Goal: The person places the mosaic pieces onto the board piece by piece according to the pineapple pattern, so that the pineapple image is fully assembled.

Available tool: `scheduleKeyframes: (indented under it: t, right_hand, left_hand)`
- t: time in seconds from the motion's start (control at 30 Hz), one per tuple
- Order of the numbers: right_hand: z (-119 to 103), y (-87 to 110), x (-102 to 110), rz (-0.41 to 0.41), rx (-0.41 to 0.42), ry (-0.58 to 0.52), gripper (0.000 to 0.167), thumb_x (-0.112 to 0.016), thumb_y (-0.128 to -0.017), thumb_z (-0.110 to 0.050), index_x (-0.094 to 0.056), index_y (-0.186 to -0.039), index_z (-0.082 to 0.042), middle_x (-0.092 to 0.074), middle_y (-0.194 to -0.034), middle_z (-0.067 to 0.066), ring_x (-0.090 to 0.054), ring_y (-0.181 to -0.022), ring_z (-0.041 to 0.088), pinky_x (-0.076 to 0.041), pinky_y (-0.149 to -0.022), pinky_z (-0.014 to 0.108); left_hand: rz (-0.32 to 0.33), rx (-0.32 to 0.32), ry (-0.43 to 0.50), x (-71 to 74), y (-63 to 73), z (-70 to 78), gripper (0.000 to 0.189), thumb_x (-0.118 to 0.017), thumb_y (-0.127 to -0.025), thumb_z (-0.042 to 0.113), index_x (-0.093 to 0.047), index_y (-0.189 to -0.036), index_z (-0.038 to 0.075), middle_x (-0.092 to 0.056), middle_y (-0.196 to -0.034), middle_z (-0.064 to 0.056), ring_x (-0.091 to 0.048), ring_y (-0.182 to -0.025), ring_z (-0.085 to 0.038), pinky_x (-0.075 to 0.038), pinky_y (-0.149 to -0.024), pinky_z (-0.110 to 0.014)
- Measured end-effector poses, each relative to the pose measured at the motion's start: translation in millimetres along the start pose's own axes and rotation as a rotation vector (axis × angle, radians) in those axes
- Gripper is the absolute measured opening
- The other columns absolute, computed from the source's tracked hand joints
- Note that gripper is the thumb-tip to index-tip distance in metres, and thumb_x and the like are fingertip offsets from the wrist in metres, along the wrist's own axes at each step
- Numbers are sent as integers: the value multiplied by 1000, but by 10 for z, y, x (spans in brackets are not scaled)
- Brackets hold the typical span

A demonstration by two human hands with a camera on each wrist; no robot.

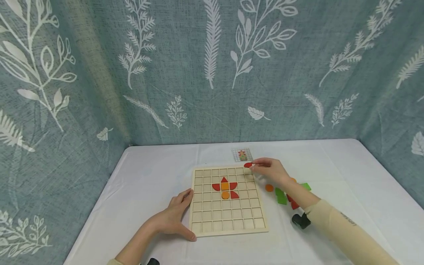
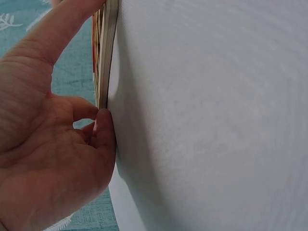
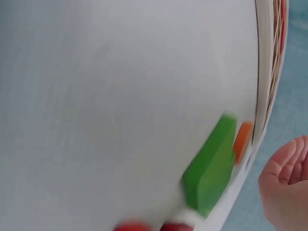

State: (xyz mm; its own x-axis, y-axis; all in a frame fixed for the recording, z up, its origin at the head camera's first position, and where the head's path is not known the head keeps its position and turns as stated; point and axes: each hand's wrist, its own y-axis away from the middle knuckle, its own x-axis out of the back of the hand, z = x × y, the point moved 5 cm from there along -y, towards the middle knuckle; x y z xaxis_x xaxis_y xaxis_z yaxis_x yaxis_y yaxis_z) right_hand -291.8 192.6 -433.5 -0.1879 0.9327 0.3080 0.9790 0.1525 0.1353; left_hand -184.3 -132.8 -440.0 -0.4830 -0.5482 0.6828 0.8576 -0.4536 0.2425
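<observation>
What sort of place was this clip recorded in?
Probably a small indoor tabletop filming setup, though the wider room is out of view: a leaf-patterned curtain hangs behind and beside a white-covered table, where a wooden grid board lies.

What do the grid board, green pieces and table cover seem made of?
Grid board: probably wood, matte, from its pale tan color. Green pieces: perhaps painted wood or plastic, smooth, evenly colored; blur leaves it open. Table cover: likely matte cloth, given its creases.

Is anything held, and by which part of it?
Right hand pinches a red piece by its right end; left hand only touches the board at its left edge.
</observation>
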Motion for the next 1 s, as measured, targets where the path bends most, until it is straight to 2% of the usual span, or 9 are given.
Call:
scheduleKeyframes:
  t: [0.1, 0.23, 0.5, 0.6, 0.83, 1.0]
  right_hand:
    - [-27, 45, -112, -28, -3, -16, 38, -75, -86, -27, -68, -117, -7, -72, -103, 2, -63, -101, 18, -46, -91, 34]
    - [-78, 99, -278, -57, 12, 7, 34, -75, -86, -24, -69, -115, -6, -72, -97, 1, -64, -96, 17, -47, -90, 34]
    - [-154, 167, -636, -175, 53, 39, 31, -73, -88, -20, -69, -113, -3, -71, -93, 3, -66, -85, 19, -53, -70, 30]
    - [-171, 175, -753, -216, 75, 57, 31, -75, -86, -21, -70, -111, -4, -69, -90, 2, -65, -82, 17, -52, -68, 29]
    - [-236, 204, -973, -267, 155, 192, 24, -81, -81, -23, -74, -100, -10, -67, -81, -3, -58, -71, 12, -46, -65, 26]
    - [-261, 223, -1058, -263, 236, 301, 20, -82, -80, -21, -74, -96, -13, -64, -78, -7, -54, -66, 10, -44, -59, 23]
  left_hand:
    - [2, -1, 5, -7, 7, -2, 136, -95, -53, 40, -14, -154, -2, -10, -160, -17, -16, -141, -38, -24, -109, -61]
    - [1, 0, 3, -12, 19, -7, 136, -95, -53, 40, -14, -154, -2, -10, -160, -17, -16, -141, -38, -24, -109, -61]
    - [-4, -2, -3, -5, 30, -17, 136, -95, -53, 41, -14, -154, -2, -10, -160, -18, -16, -141, -39, -24, -109, -62]
    - [-4, -7, -6, -3, 26, -17, 136, -95, -53, 40, -14, -154, -3, -10, -160, -19, -17, -140, -39, -25, -108, -62]
    - [-7, -19, -15, -2, 27, -27, 136, -94, -54, 41, -14, -154, -4, -11, -160, -19, -19, -139, -37, -26, -108, -61]
    - [-8, -19, -19, -1, 22, -23, 136, -94, -54, 42, -14, -154, -4, -11, -159, -19, -20, -138, -37, -27, -108, -61]
